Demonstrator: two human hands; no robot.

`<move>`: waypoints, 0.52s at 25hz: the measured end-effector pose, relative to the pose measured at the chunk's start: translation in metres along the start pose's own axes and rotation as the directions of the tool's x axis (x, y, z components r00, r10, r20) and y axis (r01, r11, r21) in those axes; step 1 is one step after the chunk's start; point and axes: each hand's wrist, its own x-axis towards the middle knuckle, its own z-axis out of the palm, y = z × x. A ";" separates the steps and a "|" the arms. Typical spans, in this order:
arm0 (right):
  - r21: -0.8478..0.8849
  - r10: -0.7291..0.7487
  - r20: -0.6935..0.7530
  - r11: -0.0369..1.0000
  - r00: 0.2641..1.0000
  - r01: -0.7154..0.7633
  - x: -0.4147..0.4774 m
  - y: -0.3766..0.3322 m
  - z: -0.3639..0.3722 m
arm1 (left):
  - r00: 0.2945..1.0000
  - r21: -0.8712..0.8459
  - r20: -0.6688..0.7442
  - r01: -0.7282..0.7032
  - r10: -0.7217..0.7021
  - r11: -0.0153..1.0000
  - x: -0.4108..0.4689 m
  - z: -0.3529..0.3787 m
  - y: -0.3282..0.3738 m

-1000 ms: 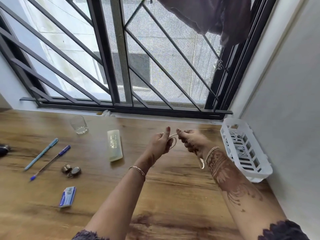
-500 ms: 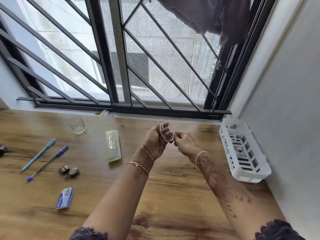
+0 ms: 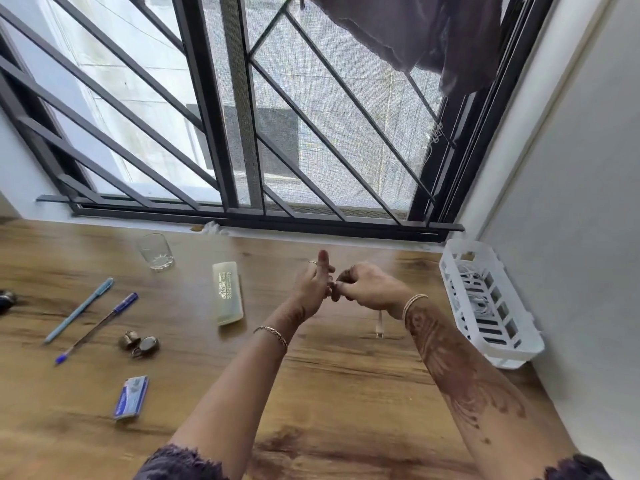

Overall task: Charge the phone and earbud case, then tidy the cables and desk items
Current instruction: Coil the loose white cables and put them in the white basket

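Both hands meet above the wooden surface [image 3: 346, 393] — the left hand [image 3: 313, 289] and right hand [image 3: 369, 287] pinch a white cable between them, its plug end [image 3: 380, 325] dangling below the right wrist, near the white basket [image 3: 498, 351].

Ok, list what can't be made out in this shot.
- Cable: head view; left hand and right hand cover it, only its plug dangles below.
- Dark object: cut off by the left edge.
- Print on the pale case: too small.
- White basket contents: slats partly hide them.
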 end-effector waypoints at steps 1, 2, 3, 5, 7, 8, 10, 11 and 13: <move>0.025 -0.017 -0.021 1.000 1.000 0.017 0.001 0.001 -0.003 | 0.999 0.056 0.044 -0.016 0.014 0.998 -0.002 0.000 -0.001; 0.044 -0.027 -0.056 0.999 0.998 0.030 0.003 0.003 -0.004 | 0.997 0.084 0.075 -0.013 0.007 0.996 -0.004 0.000 0.001; 0.055 -0.029 -0.101 0.998 0.995 0.035 0.006 0.006 -0.005 | 0.996 0.076 0.089 0.008 -0.015 0.997 -0.008 0.000 0.005; 0.090 -0.031 -0.175 0.995 0.984 0.048 0.009 0.011 -0.007 | 0.994 0.023 0.096 0.045 -0.047 0.999 -0.014 0.001 0.012; 0.171 -0.064 -0.198 0.980 0.978 0.098 0.007 0.010 -0.007 | 0.989 -0.029 0.116 0.096 -0.092 0.995 -0.018 -0.001 0.017; 0.206 -0.098 -0.201 0.969 0.975 0.140 0.004 0.008 -0.007 | 0.981 -0.082 0.141 0.147 -0.134 0.986 -0.019 -0.003 0.020; 0.223 -0.157 -0.184 0.955 0.970 0.196 -0.003 0.004 -0.006 | 0.956 -0.203 0.209 0.247 -0.205 0.948 -0.021 -0.008 0.022; 0.215 -0.173 -0.172 0.954 0.970 0.208 -0.004 0.003 -0.006 | 0.946 -0.243 0.229 0.284 -0.229 0.928 -0.022 -0.010 0.022; 0.185 -0.182 -0.201 0.958 0.962 0.220 -0.001 0.005 -0.003 | 0.929 -0.339 0.266 0.341 -0.258 0.877 -0.021 -0.017 0.022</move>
